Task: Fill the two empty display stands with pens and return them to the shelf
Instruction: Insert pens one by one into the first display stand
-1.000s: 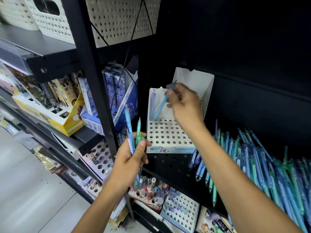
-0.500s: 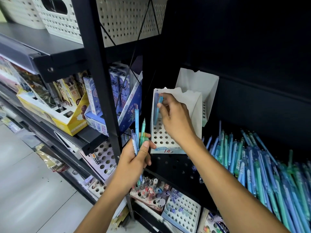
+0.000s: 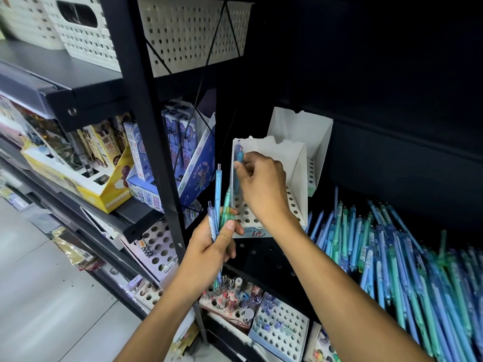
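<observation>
Here my right hand [image 3: 262, 189] pinches a blue pen [image 3: 238, 168] nearly upright at the near stand's [image 3: 298, 178] back-left corner, holes directly beneath, while my left hand [image 3: 209, 249] grips spare pens [image 3: 218, 202] just beside.

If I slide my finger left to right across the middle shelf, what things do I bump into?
Yellow box → blue character box → pens in the left hand → front white stand → back white stand → pile of loose pens.

Front display stand [image 3: 257, 232] label "1元"; blue box [image 3: 198, 171] "ENJOY TIME".
</observation>
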Demonstrator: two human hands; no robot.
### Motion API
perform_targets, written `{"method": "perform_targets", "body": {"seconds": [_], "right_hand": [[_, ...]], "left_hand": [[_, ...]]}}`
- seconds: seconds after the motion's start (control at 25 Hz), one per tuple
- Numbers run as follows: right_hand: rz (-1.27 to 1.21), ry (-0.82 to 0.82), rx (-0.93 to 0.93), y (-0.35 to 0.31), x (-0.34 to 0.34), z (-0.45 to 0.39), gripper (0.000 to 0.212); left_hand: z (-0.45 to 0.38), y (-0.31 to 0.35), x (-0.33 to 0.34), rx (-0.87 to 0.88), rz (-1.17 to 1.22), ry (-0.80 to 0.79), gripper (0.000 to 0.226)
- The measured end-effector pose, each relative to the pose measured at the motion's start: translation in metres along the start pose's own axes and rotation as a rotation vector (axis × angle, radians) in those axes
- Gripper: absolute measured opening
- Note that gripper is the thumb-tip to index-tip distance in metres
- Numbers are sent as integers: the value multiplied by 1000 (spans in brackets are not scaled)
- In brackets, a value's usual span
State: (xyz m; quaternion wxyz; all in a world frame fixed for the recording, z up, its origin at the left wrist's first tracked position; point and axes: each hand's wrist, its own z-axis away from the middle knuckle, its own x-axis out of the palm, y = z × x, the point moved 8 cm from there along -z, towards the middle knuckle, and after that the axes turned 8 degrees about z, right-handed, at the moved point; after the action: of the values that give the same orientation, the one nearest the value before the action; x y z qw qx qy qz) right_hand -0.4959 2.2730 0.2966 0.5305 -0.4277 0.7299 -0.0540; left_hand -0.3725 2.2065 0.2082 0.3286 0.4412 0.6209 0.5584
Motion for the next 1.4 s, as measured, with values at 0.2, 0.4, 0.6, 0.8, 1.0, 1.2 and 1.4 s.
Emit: {"method": "perform_targets", "body": {"seconds": [0.2,0.4,0.6,0.8,1.0,1.2,1.4], "right_hand": [[-486,-40,81,-7,-35,33,23],[-605,-363,144,-20,-30,43,12],[-807,107,233,22,-83,0,10],[-373,5,74,20,-37,8,14],[-357,-22,30,16,-22,5,17],[-217,-80,-84,7,-7,8,20],[-175,-85,-77,10,0,10,20]], "left_hand": [[1,12,5,40,2,-78,21],[4,18,23,87,-38,-210,20],[10,10,7,70,29,-101,20],[8,7,-9,77,107,78,17],[4,4,-12,53,116,82,17],[1,-2,-13,18,121,87,18],[1,2,-11,17,121,75,20]]}}
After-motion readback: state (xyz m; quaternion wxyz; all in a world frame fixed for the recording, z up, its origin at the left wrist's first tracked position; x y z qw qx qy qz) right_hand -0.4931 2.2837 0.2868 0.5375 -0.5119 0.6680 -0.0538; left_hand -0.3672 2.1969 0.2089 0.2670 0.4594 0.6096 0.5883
